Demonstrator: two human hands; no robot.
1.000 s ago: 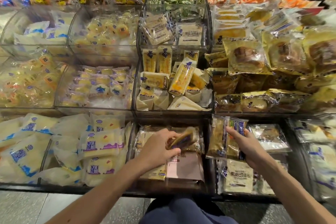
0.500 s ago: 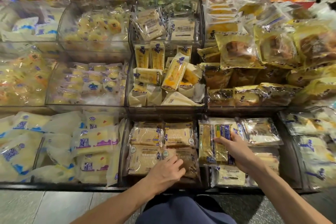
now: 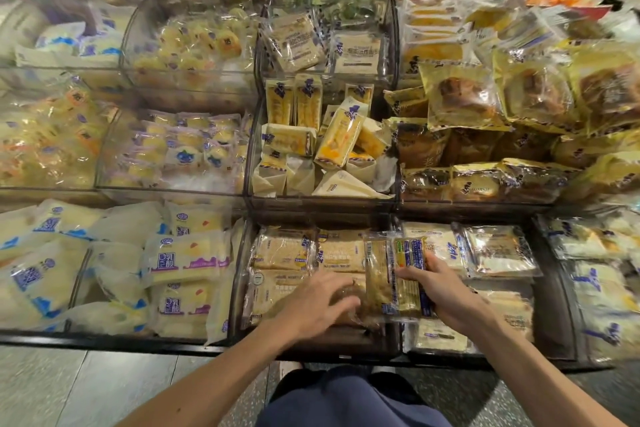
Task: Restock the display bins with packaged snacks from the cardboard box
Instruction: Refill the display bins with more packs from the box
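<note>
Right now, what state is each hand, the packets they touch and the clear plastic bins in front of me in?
Left hand, flat on a clear-wrapped brown packet in the bin.
Right hand, grips a bundle of clear-wrapped, blue-labelled packets, held upright.
Front middle clear plastic bin, nearly full of flat packets.
Middle-row clear bin, partly filled, yellow packets jumbled.

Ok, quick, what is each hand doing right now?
Left hand: open, fingers resting on a packet in the front bin.
Right hand: holding a bunch of snack packets upright.
</note>
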